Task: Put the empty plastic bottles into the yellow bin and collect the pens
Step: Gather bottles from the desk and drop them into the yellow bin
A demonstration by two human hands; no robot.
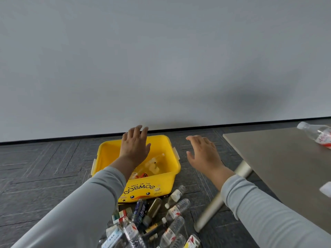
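Observation:
A yellow bin (162, 178) with "COSMOS" printed on its front stands on the floor by the wall. Inside it lies a clear plastic bottle (152, 165), with orange-labelled pieces beside it. My left hand (134, 145) hovers flat over the bin, fingers spread, holding nothing. My right hand (204, 153) floats to the right of the bin, fingers apart and empty. A heap of empty bottles (157, 222) lies on the floor in front of the bin, clear and dark ones mixed. I see no pens.
A grey table (279, 163) juts in from the right on a pale slanted leg (215, 206). One clear bottle with a red label (317, 135) lies on its far corner. A white object (326, 189) shows at the table's right edge. The floor is dark carpet tile.

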